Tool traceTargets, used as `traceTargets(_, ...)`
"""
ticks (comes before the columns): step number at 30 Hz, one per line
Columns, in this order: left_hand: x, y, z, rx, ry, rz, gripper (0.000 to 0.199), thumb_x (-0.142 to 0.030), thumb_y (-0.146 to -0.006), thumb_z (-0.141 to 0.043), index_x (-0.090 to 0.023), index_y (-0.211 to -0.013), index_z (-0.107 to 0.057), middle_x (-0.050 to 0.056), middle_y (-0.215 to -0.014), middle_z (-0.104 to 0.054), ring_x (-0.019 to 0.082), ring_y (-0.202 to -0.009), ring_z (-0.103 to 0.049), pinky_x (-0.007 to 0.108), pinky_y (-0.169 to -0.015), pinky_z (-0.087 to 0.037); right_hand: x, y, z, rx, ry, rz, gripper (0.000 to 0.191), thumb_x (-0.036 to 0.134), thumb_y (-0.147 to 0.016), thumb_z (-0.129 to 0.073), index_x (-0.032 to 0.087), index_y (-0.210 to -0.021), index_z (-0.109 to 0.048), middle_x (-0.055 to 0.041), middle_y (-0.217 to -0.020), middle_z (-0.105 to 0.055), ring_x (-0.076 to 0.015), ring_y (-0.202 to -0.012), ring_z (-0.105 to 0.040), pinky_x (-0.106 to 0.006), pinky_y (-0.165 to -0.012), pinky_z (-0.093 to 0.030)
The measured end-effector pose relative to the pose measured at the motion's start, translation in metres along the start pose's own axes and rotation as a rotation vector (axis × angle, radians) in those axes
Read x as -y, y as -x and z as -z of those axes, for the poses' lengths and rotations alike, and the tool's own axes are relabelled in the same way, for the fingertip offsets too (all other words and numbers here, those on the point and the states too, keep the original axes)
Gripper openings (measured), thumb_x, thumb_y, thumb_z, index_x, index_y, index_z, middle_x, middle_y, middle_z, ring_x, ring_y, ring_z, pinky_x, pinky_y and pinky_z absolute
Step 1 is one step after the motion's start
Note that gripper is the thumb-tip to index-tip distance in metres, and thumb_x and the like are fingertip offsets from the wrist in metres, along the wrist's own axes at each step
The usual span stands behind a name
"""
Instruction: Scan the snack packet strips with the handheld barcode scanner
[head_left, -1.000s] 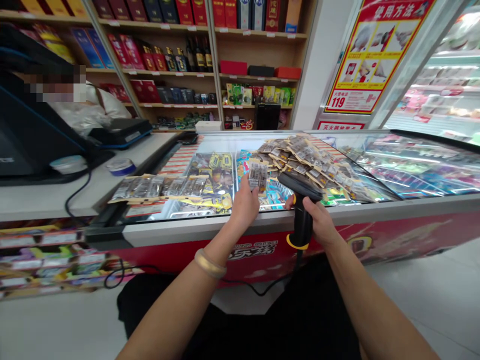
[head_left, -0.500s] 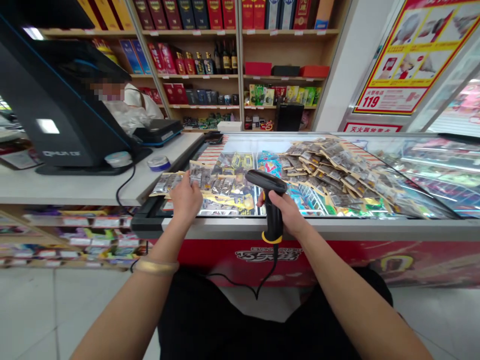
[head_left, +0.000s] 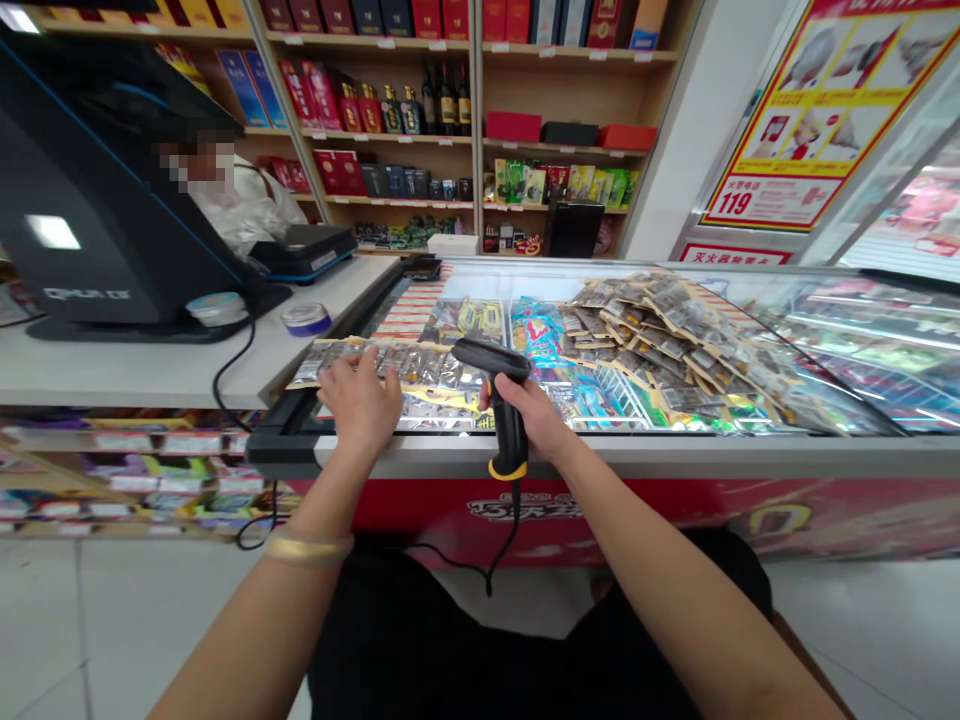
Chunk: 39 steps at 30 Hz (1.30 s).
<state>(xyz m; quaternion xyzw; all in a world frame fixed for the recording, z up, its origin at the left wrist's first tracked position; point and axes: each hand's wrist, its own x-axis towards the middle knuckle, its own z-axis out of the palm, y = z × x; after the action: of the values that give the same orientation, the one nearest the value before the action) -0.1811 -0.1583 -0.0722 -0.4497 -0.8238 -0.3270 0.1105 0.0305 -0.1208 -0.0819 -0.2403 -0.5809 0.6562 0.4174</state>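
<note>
My right hand (head_left: pixel 531 412) is wrapped round the black and yellow barcode scanner (head_left: pixel 511 425), whose head points left over the glass freezer top. My left hand (head_left: pixel 360 400) has its fingers spread over a row of flat clear-and-tan packets (head_left: pixel 420 365) at the left end of the freezer. Whether its fingertips touch them is hard to tell. A large heap of similar packets (head_left: pixel 660 335) lies on the glass right of the scanner. Through the glass, blue packs (head_left: pixel 538 330) show inside the freezer.
At the left, the counter (head_left: pixel 150 378) bears a black checkout machine (head_left: pixel 112 230), a black scale (head_left: pixel 304 250) and a round blue-lidded tub (head_left: pixel 306 320). The scanner's cable (head_left: pixel 491 570) hangs before the freezer. A person (head_left: pixel 251 205) is behind the counter.
My left hand has opened from a pinch at a packet's edge, and the packet it held upright now lies in the row. The scanner has moved left with my right hand.
</note>
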Motion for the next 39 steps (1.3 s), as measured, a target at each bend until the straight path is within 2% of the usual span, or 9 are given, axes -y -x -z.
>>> traceTargets(4,0.002,0.002,-0.003,-0.079,0.078,-0.066,0.043,-0.031,-0.087,-0.051,-0.016,-0.125,-0.064,0.021,-0.124,-0.056,0.043,-0.120,-0.047,0.061,-0.099,-0.035,0.008,0.013,0.017,-0.020,0.073,0.081,0.048,0.066,-0.075,-0.065,0.018,-0.074,-0.066,-0.0031,-0.072,-0.060,-0.0176,-0.073,-0.053,-0.032,-0.072,-0.041)
traceTargets(8,-0.018,0.014,-0.016,-0.108,0.203,-0.281,0.037,-0.032,-0.088,-0.051,-0.017,-0.118,-0.067,0.016,-0.113,-0.061,0.034,-0.115,-0.053,0.054,-0.102,-0.037,0.024,0.042,0.053,-0.115,0.144,0.125,0.046,0.065,-0.075,-0.066,0.019,-0.075,-0.066,-0.0031,-0.075,-0.061,-0.0188,-0.076,-0.055,-0.034,-0.078,-0.042)
traceTargets(13,-0.085,0.047,-0.044,0.019,0.341,-0.524,0.032,-0.030,-0.089,-0.051,-0.019,-0.114,-0.067,0.012,-0.107,-0.066,0.029,-0.103,-0.058,0.046,-0.096,-0.043,0.045,0.089,0.107,-0.321,0.181,0.180,0.047,0.066,-0.074,-0.067,0.019,-0.076,-0.067,-0.0033,-0.074,-0.062,-0.0190,-0.074,-0.056,-0.034,-0.078,-0.043)
traceTargets(18,-0.167,0.079,-0.066,0.242,0.431,-0.672,0.031,-0.031,-0.089,-0.055,-0.018,-0.114,-0.068,0.011,-0.108,-0.067,0.027,-0.104,-0.059,0.042,-0.096,-0.045,0.055,0.129,0.155,-0.505,0.174,0.200,0.045,0.065,-0.076,-0.067,0.020,-0.079,-0.068,-0.0034,-0.075,-0.064,-0.0183,-0.071,-0.056,-0.031,-0.067,-0.044)
traceTargets(22,-0.223,0.095,-0.076,0.391,0.401,-0.731,0.036,-0.037,-0.089,-0.059,-0.016,-0.118,-0.067,0.013,-0.115,-0.065,0.029,-0.109,-0.058,0.043,-0.099,-0.044,0.059,0.148,0.180,-0.635,0.169,0.226,0.046,0.066,-0.073,-0.069,0.020,-0.077,-0.069,-0.0040,-0.075,-0.065,-0.0189,-0.074,-0.058,-0.030,-0.067,-0.044)
traceTargets(25,-0.253,0.103,-0.078,0.440,0.308,-0.756,0.046,-0.045,-0.084,-0.066,-0.014,-0.117,-0.067,0.016,-0.119,-0.062,0.032,-0.115,-0.054,0.044,-0.100,-0.042,0.061,0.155,0.190,-0.657,0.151,0.229,0.049,0.068,-0.072,-0.069,0.020,-0.076,-0.069,-0.0041,-0.072,-0.064,-0.0194,-0.072,-0.058,-0.032,-0.069,-0.045)
traceTargets(30,-0.272,0.107,-0.077,0.463,0.161,-0.742,0.059,-0.055,-0.073,-0.073,-0.012,-0.113,-0.065,0.020,-0.122,-0.056,0.038,-0.117,-0.049,0.046,-0.098,-0.041,0.062,0.157,0.193,-0.654,0.173,0.225,0.049,0.069,-0.072,-0.067,0.020,-0.075,-0.067,-0.0051,-0.071,-0.065,-0.0219,-0.072,-0.060,-0.036,-0.072,-0.047)
traceTargets(35,-0.271,0.107,-0.080,0.460,0.108,-0.696,0.058,-0.051,-0.072,-0.076,-0.014,-0.114,-0.061,0.019,-0.124,-0.054,0.037,-0.118,-0.048,0.044,-0.098,-0.040,0.061,0.155,0.193,-0.650,0.185,0.198,0.050,0.070,-0.073,-0.065,0.021,-0.077,-0.066,-0.0050,-0.069,-0.064,-0.0219,-0.070,-0.059,-0.035,-0.066,-0.046)
traceTargets(39,-0.268,0.106,-0.079,0.495,0.129,-0.661,0.066,-0.052,-0.064,-0.080,-0.012,-0.113,-0.058,0.021,-0.124,-0.054,0.038,-0.120,-0.049,0.044,-0.099,-0.040,0.061,0.154,0.191,-0.663,0.160,0.205,0.049,0.069,-0.071,-0.068,0.020,-0.076,-0.066,-0.0048,-0.073,-0.064,-0.0210,-0.070,-0.059,-0.035,-0.070,-0.046)
